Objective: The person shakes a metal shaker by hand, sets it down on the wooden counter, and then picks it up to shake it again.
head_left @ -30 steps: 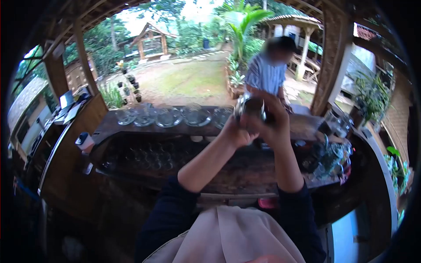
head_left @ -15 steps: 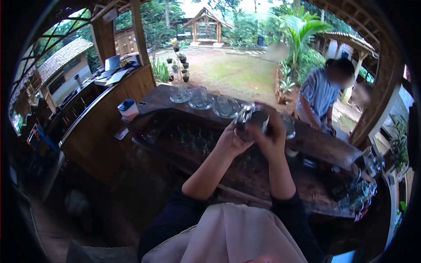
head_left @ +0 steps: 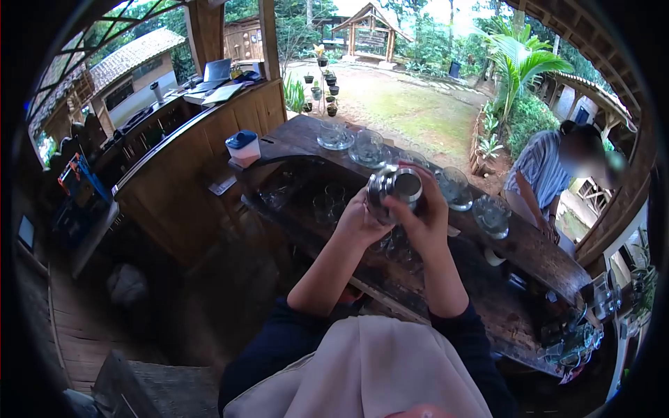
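Both hands are raised over the wooden counter, closed round a shiny metal container (head_left: 380,191) with a round, dark grey end facing me. My left hand (head_left: 364,219) wraps its lower left side. My right hand (head_left: 431,212) grips it from the right, the thumb lying across the front below the round end. A strip of something dark red shows behind the container, by the right fingers; I cannot make out what it is. Past the hands, clear glass cups on saucers (head_left: 369,150) stand in a row along the raised ledge.
The dark wooden counter (head_left: 481,296) runs to the right, with drinking glasses (head_left: 327,203) under its ledge. A blue-lidded tub (head_left: 243,148) stands at its left end. More glassware (head_left: 573,341) crowds the right end. A person in a striped shirt (head_left: 540,167) bends beyond the ledge.
The view has swung left, so the counter and yard appear further right and lower. Both hands still hold the metal container, its round end now seen more clearly.
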`<state>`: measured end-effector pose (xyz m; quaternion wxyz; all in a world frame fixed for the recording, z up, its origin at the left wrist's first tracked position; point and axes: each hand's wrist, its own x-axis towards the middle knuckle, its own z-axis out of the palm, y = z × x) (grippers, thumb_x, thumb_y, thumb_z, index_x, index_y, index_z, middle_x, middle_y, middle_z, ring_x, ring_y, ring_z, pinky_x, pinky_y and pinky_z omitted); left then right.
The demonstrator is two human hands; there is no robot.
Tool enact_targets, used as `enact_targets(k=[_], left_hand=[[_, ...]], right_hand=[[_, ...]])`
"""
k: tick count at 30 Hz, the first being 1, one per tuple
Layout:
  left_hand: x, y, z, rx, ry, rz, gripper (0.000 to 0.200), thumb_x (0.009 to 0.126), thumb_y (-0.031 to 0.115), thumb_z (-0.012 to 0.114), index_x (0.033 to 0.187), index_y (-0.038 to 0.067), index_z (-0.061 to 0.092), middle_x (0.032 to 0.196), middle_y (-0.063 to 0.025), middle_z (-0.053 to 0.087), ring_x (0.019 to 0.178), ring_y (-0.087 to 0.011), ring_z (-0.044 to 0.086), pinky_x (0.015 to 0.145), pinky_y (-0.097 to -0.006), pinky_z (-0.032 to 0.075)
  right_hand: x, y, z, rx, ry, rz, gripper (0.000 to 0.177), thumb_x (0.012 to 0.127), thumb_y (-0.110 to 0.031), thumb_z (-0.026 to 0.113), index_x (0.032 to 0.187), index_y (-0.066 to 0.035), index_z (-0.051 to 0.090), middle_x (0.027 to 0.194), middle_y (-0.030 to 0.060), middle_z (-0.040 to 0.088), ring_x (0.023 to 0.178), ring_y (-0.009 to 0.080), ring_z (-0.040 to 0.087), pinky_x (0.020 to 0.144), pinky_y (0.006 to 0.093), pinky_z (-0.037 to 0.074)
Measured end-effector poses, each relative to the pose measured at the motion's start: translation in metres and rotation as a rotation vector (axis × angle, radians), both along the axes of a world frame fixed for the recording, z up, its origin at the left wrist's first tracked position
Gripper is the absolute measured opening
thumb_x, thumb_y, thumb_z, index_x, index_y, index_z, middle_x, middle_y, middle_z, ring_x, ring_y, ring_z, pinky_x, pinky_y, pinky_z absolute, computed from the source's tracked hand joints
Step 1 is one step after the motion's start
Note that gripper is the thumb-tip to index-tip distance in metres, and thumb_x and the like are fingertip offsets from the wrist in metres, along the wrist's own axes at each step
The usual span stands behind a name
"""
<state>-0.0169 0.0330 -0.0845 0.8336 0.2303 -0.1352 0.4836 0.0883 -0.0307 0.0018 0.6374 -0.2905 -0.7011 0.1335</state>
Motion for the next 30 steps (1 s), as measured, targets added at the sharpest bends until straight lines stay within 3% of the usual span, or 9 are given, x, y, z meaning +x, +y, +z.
enact_targets(k=[4, 9, 12, 14, 19, 23, 25, 28, 30], left_hand=[[-0.037, -0.031, 0.051, -0.104, 0.336, 0.095, 0.048, 0.092, 0.036, 0.05, 0.13, 0.008, 0.042, 0.122, -0.021, 0.052, 0.107, -0.0317, 0.056, 0.087, -0.0414, 0.051], [-0.039, -0.052, 0.067, 0.51, -0.144, 0.362, 0.052, 0.092, 0.035, 0.05, 0.137, 0.017, 0.031, 0.122, -0.0203, 0.051, 0.11, -0.0369, 0.054, 0.089, -0.0426, 0.05], [-0.054, -0.001, 0.023, -0.12, 0.223, -0.066, 0.045, 0.094, 0.034, 0.046, 0.124, 0.0, 0.046, 0.112, -0.0162, 0.057, 0.098, -0.0243, 0.06, 0.084, -0.0361, 0.051], [-0.044, 0.013, -0.005, -0.069, 0.297, 0.403, 0.038, 0.093, 0.031, 0.049, 0.116, 0.001, 0.053, 0.102, -0.014, 0.062, 0.086, -0.0227, 0.064, 0.074, -0.0365, 0.054], [-0.086, 0.0, 0.014, -0.32, 0.137, -0.222, 0.054, 0.091, 0.033, 0.051, 0.129, -0.003, 0.039, 0.123, -0.0233, 0.048, 0.098, -0.0306, 0.059, 0.085, -0.0383, 0.051], [-0.091, -0.042, 0.057, 0.567, 0.054, 0.429, 0.071, 0.087, 0.045, 0.056, 0.143, 0.014, 0.023, 0.133, -0.0239, 0.04, 0.113, -0.035, 0.052, 0.084, -0.0435, 0.052], [-0.097, -0.033, 0.056, 0.416, 0.219, 0.415, 0.069, 0.088, 0.045, 0.055, 0.141, 0.012, 0.026, 0.132, -0.0227, 0.043, 0.112, -0.0337, 0.053, 0.083, -0.0432, 0.052], [-0.109, 0.028, 0.005, -0.239, 0.143, -0.181, 0.04, 0.094, 0.032, 0.047, 0.121, 0.002, 0.05, 0.107, -0.0124, 0.062, 0.095, -0.0203, 0.062, 0.08, -0.0379, 0.052], [-0.097, 0.038, -0.018, -0.321, 0.194, 0.125, 0.035, 0.095, 0.03, 0.045, 0.114, 0.002, 0.055, 0.101, -0.0119, 0.064, 0.09, -0.0215, 0.064, 0.079, -0.0371, 0.053]], right_hand=[[0.003, -0.051, -0.007, 0.433, -0.649, 0.107, 0.029, 0.075, -0.013, 0.068, 0.103, -0.012, 0.064, 0.11, 0.0049, 0.061, 0.109, 0.0241, 0.057, 0.09, 0.0437, 0.043], [-0.035, -0.054, -0.008, 1.245, -0.282, 0.114, 0.024, 0.073, -0.016, 0.065, 0.097, -0.019, 0.067, 0.101, -0.0005, 0.062, 0.105, 0.013, 0.057, 0.087, 0.0446, 0.043], [-0.01, -0.003, -0.044, -0.013, -0.367, 0.339, 0.034, 0.067, -0.021, 0.07, 0.099, -0.011, 0.064, 0.106, 0.0068, 0.061, 0.105, 0.0202, 0.057, 0.087, 0.0404, 0.044], [-0.038, 0.028, -0.026, 0.031, -0.055, 0.05, 0.049, 0.061, -0.017, 0.076, 0.105, -0.003, 0.059, 0.114, 0.0162, 0.057, 0.107, 0.0338, 0.054, 0.091, 0.0405, 0.043], [-0.051, -0.018, -0.002, 0.372, -0.419, 0.061, 0.037, 0.068, -0.016, 0.073, 0.103, -0.01, 0.063, 0.114, 0.0082, 0.058, 0.109, 0.0275, 0.055, 0.093, 0.0446, 0.039], [-0.073, -0.047, -0.014, 0.892, -0.314, 0.19, 0.024, 0.076, -0.02, 0.065, 0.1, -0.023, 0.066, 0.108, -0.0032, 0.061, 0.106, 0.0169, 0.056, 0.093, 0.0432, 0.035], [-0.08, -0.023, -0.042, 1.12, -0.131, 0.187, 0.021, 0.078, -0.024, 0.063, 0.099, -0.024, 0.065, 0.106, -0.0063, 0.061, 0.104, 0.0125, 0.056, 0.092, 0.0439, 0.035], [-0.066, 0.023, -0.021, 0.442, -0.338, -0.007, 0.036, 0.072, -0.03, 0.069, 0.102, -0.011, 0.064, 0.11, 0.0104, 0.061, 0.1, 0.0286, 0.058, 0.084, 0.0447, 0.041], [-0.077, 0.051, -0.027, -0.166, 0.022, 0.025, 0.043, 0.066, -0.013, 0.074, 0.104, 0.001, 0.06, 0.112, 0.0174, 0.058, 0.1, 0.0382, 0.057, 0.082, 0.0365, 0.047]])
